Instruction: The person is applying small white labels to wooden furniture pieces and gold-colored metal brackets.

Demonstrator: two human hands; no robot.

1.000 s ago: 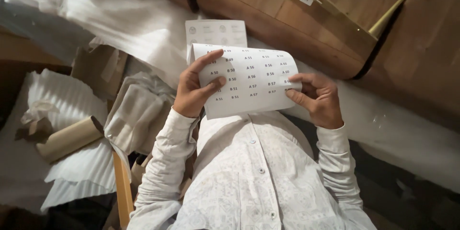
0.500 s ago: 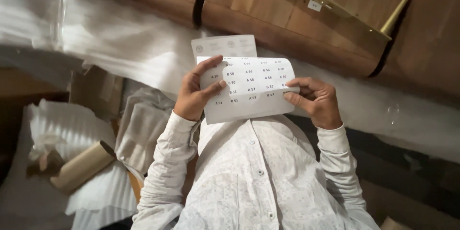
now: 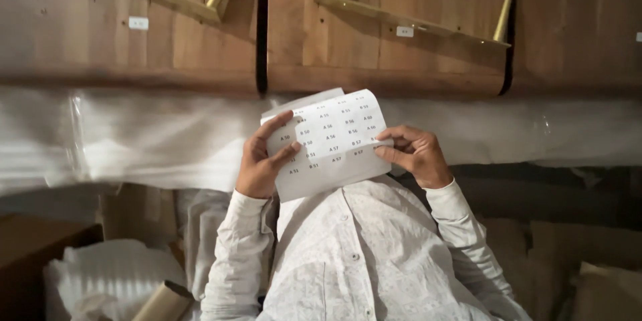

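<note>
Label sheet (image 3: 332, 142) (curled) between both hands' fingers (image 3: 281, 160)

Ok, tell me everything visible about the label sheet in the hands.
The label sheet is white paper, covered with a grid of small rectangular stickers bearing dark print. It is curved, its top edge bowing away, and tilted slightly. A second sheet peeks out behind its upper left. The left hand grips its left edge, thumb on the front; the right hand pinches its right edge. It is held up before the white shirt, in front of the wooden panels.
</note>
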